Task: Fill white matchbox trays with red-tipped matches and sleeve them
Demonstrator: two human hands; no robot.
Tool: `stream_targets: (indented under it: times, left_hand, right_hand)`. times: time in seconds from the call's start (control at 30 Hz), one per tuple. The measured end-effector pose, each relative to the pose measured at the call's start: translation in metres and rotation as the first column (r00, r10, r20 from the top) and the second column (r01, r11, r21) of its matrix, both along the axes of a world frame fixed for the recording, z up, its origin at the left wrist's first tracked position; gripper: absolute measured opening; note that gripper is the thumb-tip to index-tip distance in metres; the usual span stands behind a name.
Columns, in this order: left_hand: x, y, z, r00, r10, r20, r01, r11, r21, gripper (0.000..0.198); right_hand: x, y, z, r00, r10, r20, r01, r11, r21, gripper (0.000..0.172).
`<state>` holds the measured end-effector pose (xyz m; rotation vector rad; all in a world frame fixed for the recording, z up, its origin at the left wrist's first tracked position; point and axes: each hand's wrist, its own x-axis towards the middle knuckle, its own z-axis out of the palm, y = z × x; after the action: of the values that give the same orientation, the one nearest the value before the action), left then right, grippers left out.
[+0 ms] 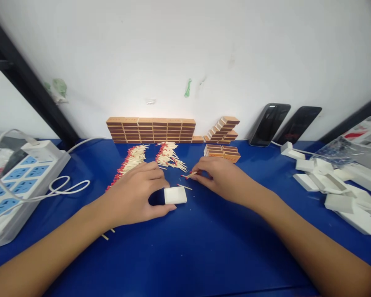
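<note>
My left hand (142, 194) is closed round a small white matchbox tray (175, 195) on the blue table, thumb at the near side and fingers at the far left corner. My right hand (214, 175) pinches matches (191, 175) with red heads, just beyond and right of the tray; how many is unclear. A loose match (184, 187) lies on the table between the hands. Beyond my left hand, a long pile of matches (132, 159) is partly hidden by it. A smaller heap of matches (170, 156) lies to its right.
Stacked matchboxes (151, 130) line the wall, with a smaller stepped stack (224, 130) and a low block of boxes (222, 152) to the right. Two phones (270, 123) lean there. White trays (336, 181) are heaped at right; a power strip (21, 181) with cables lies left.
</note>
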<state>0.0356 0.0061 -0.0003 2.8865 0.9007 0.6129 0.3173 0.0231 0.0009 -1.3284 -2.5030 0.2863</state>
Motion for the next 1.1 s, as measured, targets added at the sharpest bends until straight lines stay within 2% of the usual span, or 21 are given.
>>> stream_targets:
  times: [0.3, 0.43, 0.57, 0.7, 1.1]
  left_hand:
    - [0.001, -0.001, -0.001, 1.000, -0.008, -0.030, 0.007, 1.000, -0.027, 0.028]
    - [0.000, -0.001, 0.000, 0.999, -0.003, -0.038, 0.002, 0.999, -0.032, 0.030]
    - [0.000, -0.002, 0.002, 0.999, -0.005, -0.050, 0.002, 0.999, -0.047, 0.032]
    - [0.001, -0.003, 0.004, 0.999, -0.002, -0.052, -0.001, 0.998, -0.059, 0.032]
    - [0.002, -0.003, 0.004, 0.998, -0.002, -0.061, -0.003, 0.997, -0.073, 0.024]
  right_hand:
    - [-0.005, -0.004, 0.001, 0.998, 0.035, -0.043, -0.037, 0.998, -0.060, 0.016]
    - [0.001, -0.004, 0.002, 1.000, 0.013, 0.014, -0.012, 0.999, -0.046, 0.010]
    - [0.005, -0.005, 0.002, 0.998, -0.014, 0.060, 0.016, 0.999, -0.033, 0.014]
    - [0.003, -0.007, 0.001, 0.997, -0.038, 0.070, 0.041, 0.999, -0.036, 0.019]
    - [-0.004, -0.007, -0.003, 0.989, -0.103, 0.106, 0.108, 0.993, -0.047, 0.013]
